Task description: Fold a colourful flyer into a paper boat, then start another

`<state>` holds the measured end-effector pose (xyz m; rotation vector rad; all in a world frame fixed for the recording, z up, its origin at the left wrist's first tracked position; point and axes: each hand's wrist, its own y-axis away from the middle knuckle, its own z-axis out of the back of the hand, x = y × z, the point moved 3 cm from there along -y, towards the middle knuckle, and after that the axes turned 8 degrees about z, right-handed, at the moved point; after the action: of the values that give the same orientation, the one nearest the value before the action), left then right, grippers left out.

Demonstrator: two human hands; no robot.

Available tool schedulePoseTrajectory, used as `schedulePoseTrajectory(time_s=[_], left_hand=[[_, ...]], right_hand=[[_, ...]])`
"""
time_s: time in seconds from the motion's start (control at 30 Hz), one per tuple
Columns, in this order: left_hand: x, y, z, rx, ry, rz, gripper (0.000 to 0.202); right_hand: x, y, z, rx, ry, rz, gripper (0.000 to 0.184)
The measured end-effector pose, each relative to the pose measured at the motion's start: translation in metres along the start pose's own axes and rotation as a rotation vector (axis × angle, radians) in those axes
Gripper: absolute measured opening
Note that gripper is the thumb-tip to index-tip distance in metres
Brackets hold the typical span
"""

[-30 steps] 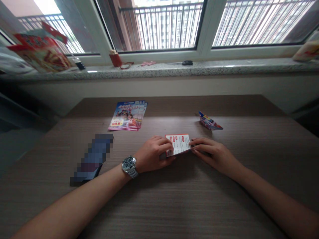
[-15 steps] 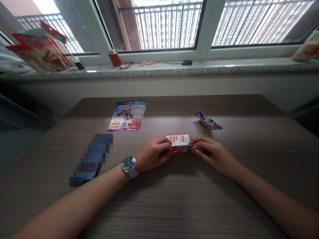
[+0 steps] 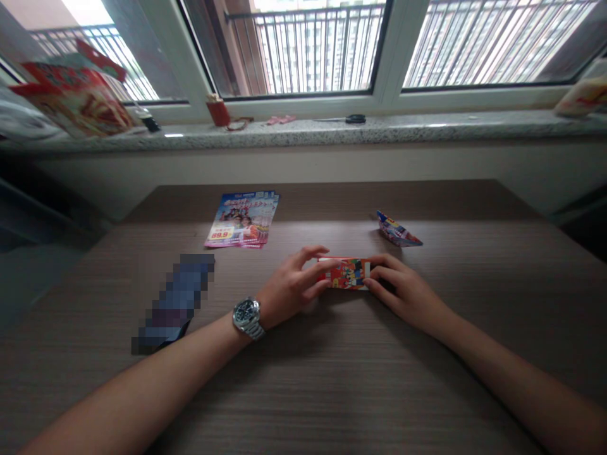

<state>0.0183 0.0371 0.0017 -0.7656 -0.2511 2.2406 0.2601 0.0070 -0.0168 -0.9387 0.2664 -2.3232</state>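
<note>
A folded leaflet [image 3: 348,274], mostly red with printed figures, is on the table in front of me. My right hand [image 3: 391,278] grips its right end, thumb at the lower corner and fingers along the upper one. Over the left end, my left hand [image 3: 306,276] has its fingers spread, one reaching across the paper and the thumb close to the lower left corner. A watch [image 3: 246,313] is on my left wrist. Beyond my right hand stands a folded paper boat [image 3: 397,232] in blue, red and yellow print.
Several flyers [image 3: 244,218] lie stacked at the back left of the wooden table [image 3: 303,392]. A blurred-out dark flat object [image 3: 175,303] is beside my left forearm. Scissors [image 3: 353,119], a red container [image 3: 218,111] and a red food bag [image 3: 85,98] are on the windowsill.
The leaflet's white text side has turned out of sight, and its red printed side now faces up. My left fingers have lifted and spread; my right hand keeps its hold.
</note>
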Motion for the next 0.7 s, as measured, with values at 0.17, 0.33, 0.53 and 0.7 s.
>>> schedulePoseTrajectory(time_s=[0.17,0.33,0.53,0.7], left_hand=[[-0.0035,0.0008,0.0012,-0.007,-0.147,-0.137,0.036],[0.0013,0.0016,-0.0054,0.144,-0.144,-0.072,0.043],[0.0039,0.0011,-0.0080,0.230,-0.123,-0.025,0.044],[0.0018,-0.0001,-0.0060,0.256,-0.120,-0.023,0.043]], right_hand=[[-0.0005,-0.0010,-0.0002,-0.016,-0.003,-0.009,0.017],[-0.0010,-0.0013,0.0006,-0.016,-0.012,-0.035,0.019],[0.0008,-0.0019,0.0050,-0.050,-0.034,-0.042,0.012],[0.0009,-0.0024,0.0067,-0.075,0.014,-0.026,0.014]])
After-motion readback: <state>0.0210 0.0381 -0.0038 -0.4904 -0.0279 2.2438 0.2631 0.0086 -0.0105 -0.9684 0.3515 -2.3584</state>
